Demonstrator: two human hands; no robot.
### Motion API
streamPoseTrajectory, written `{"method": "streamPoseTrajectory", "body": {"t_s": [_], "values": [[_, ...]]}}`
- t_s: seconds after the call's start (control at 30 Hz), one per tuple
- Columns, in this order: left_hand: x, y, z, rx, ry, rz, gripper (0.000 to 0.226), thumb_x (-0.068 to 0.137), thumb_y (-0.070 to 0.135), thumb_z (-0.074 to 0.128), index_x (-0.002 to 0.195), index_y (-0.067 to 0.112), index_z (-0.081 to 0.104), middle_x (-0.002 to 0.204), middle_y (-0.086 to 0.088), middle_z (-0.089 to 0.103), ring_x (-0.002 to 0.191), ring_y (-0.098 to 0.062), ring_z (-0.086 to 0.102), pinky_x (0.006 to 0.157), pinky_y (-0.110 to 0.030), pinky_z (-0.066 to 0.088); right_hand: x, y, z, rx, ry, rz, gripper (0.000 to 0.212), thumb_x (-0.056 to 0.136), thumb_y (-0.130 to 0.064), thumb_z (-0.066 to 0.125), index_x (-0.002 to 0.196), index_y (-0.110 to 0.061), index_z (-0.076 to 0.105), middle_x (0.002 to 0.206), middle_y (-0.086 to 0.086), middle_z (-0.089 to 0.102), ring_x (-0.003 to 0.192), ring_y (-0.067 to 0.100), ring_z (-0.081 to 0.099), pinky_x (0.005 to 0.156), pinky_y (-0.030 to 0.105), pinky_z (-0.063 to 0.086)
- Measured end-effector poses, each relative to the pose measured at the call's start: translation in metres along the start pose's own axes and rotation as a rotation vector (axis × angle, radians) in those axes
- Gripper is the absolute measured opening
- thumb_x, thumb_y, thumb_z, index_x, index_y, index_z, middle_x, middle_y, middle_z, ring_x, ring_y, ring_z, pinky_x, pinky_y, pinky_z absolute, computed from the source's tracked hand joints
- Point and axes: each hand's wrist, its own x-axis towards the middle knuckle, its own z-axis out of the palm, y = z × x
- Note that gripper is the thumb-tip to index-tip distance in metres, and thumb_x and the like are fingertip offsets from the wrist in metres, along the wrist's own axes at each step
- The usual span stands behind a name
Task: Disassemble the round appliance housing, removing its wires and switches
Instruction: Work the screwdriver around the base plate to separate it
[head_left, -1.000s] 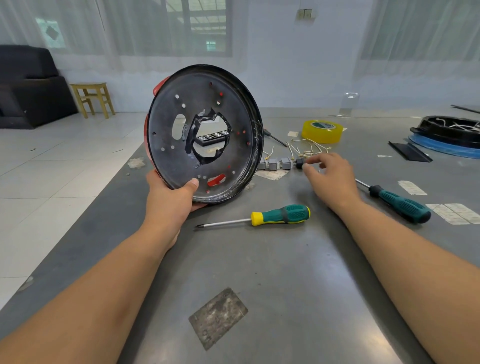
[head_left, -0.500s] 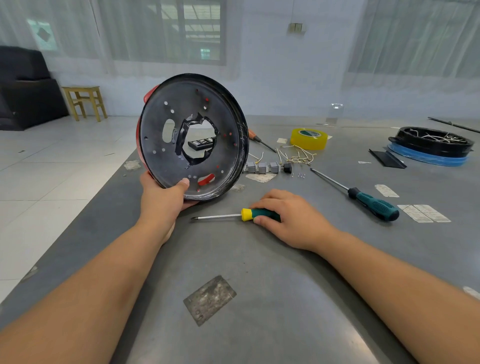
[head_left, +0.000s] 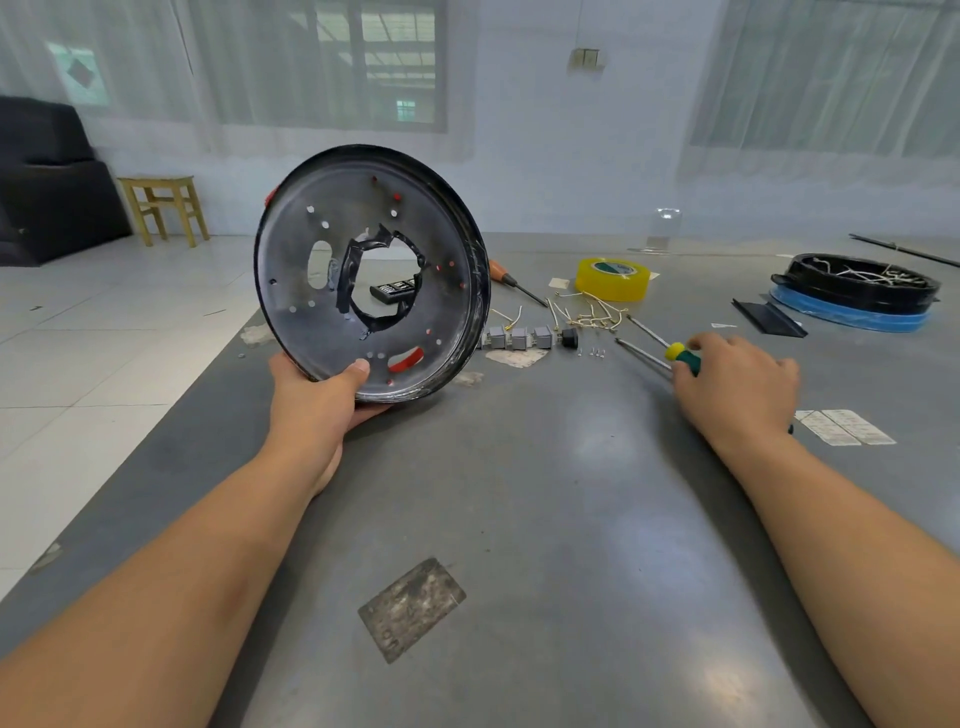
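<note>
A person works at a grey metal table (head_left: 519, 519), seen from a head camera looking down over both bare forearms. The left hand (head_left: 317, 400) grips the lower rim of the round appliance housing (head_left: 371, 273), a black disc held up on edge near the table's left edge, thumb on the face turned to the camera and fingers curled behind it. Its lowest edge sits at or just above the tabletop; which one cannot be told. The face tilts toward the right, and through its ragged central hole the table beyond shows. The right hand (head_left: 737, 387) is well apart from the housing, toward the table's right edge, its fingers curled around a green-handled screwdriver with a yellow collar (head_left: 681, 357). The shaft points up and left, toward the housing. A second bare shaft lies just beside it; whether the hand covers another handle cannot be told. Between the two hands, near the housing's right rim, lie a row of small grey switches (head_left: 519, 338), a black switch (head_left: 570, 339), a few tiny screws (head_left: 595, 352) and a tangle of pale wires (head_left: 589, 312). Behind them sits a yellow tape roll (head_left: 613, 279). For any further screw work, the tool would need to travel left to the housing, which the left hand is already steadying.
</note>
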Motion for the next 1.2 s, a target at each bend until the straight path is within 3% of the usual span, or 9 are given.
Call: {"method": "streamPoseTrajectory", "body": {"t_s": [0.1, 0.33, 0.53, 0.7, 0.87, 1.0, 1.1, 1.2], "values": [[0.0, -0.002, -0.001, 0.025, -0.015, 0.003, 0.056, 0.093, -0.002, 0.073, 0.134, 0.022, 0.043, 0.135, -0.004, 0.063, 0.11, -0.028, 0.073, 0.078, -0.054, 0.066, 0.001, -0.001, 0.003, -0.067, -0.028, 0.007, 0.023, 0.095, -0.036, 0.056, 0.105, -0.019, 0.068, 0.1, 0.011, 0.069, 0.096, 0.035, 0.063, 0.084, 0.041, 0.034], [0.002, -0.004, -0.001, 0.04, -0.024, 0.006, 0.057, 0.093, -0.002, 0.074, 0.133, 0.026, 0.044, 0.137, -0.003, 0.062, 0.112, -0.029, 0.072, 0.08, -0.055, 0.065, -0.001, -0.014, 0.003, -0.134, -0.075, -0.068, 0.024, 0.097, -0.041, 0.055, 0.102, -0.022, 0.067, 0.097, 0.006, 0.067, 0.094, 0.031, 0.06, 0.079, 0.039, 0.031], [0.001, -0.004, -0.001, 0.042, -0.03, 0.019, 0.054, 0.093, -0.002, 0.073, 0.129, 0.027, 0.045, 0.136, -0.003, 0.063, 0.111, -0.028, 0.073, 0.082, -0.056, 0.065, -0.001, -0.012, 0.004, -0.158, -0.185, 0.022, 0.036, 0.097, -0.049, 0.052, 0.115, -0.02, 0.062, 0.118, 0.014, 0.061, 0.112, 0.039, 0.055, 0.092, 0.045, 0.039], [-0.001, -0.005, 0.0, 0.069, -0.042, 0.028, 0.05, 0.093, -0.001, 0.074, 0.121, 0.031, 0.046, 0.131, 0.0, 0.064, 0.11, -0.026, 0.073, 0.08, -0.052, 0.065, 0.005, -0.01, 0.009, -0.115, -0.28, 0.021, 0.031, 0.101, -0.042, 0.045, 0.112, -0.02, 0.063, 0.108, 0.012, 0.064, 0.103, 0.038, 0.06, 0.078, 0.041, 0.044], [-0.001, -0.006, 0.0, 0.109, -0.053, 0.027, 0.052, 0.093, 0.001, 0.075, 0.127, 0.027, 0.047, 0.13, 0.0, 0.065, 0.106, -0.023, 0.074, 0.068, -0.039, 0.066, 0.011, -0.01, 0.01, -0.116, -0.287, 0.096, 0.03, 0.101, -0.037, 0.047, 0.115, -0.018, 0.065, 0.113, 0.013, 0.063, 0.108, 0.038, 0.058, 0.088, 0.044, 0.049], [-0.001, -0.006, 0.001, 0.112, -0.075, 0.023, 0.052, 0.092, 0.004, 0.076, 0.131, 0.027, 0.049, 0.128, 0.0, 0.067, 0.103, -0.025, 0.075, 0.069, -0.044, 0.066, 0.008, -0.012, 0.012, -0.199, -0.29, 0.096, 0.038, 0.1, -0.047, 0.044, 0.12, -0.02, 0.064, 0.118, 0.012, 0.061, 0.113, 0.037, 0.056, 0.095, 0.046, 0.041], [0.0, -0.006, -0.001, 0.119, -0.092, 0.013, 0.051, 0.093, 0.011, 0.077, 0.133, 0.026, 0.05, 0.127, -0.001, 0.07, 0.103, -0.026, 0.076, 0.072, -0.05, 0.066, 0.002, -0.023, 0.005, -0.214, -0.222, 0.0, 0.054, 0.097, -0.057, 0.045, 0.139, -0.023, 0.05, 0.142, 0.013, 0.05, 0.129, 0.038, 0.047, 0.104, 0.048, 0.035], [0.0, -0.005, -0.001, 0.107, -0.105, -0.007, 0.045, 0.093, 0.014, 0.076, 0.129, 0.026, 0.052, 0.125, -0.004, 0.071, 0.101, -0.027, 0.077, 0.072, -0.05, 0.066, -0.019, -0.051, -0.006, -0.022, -0.053, -0.292, 0.069, 0.097, -0.056, 0.045, 0.156, -0.023, 0.03, 0.159, 0.012, 0.035, 0.14, 0.037, 0.039, 0.111, 0.05, 0.034]]}}
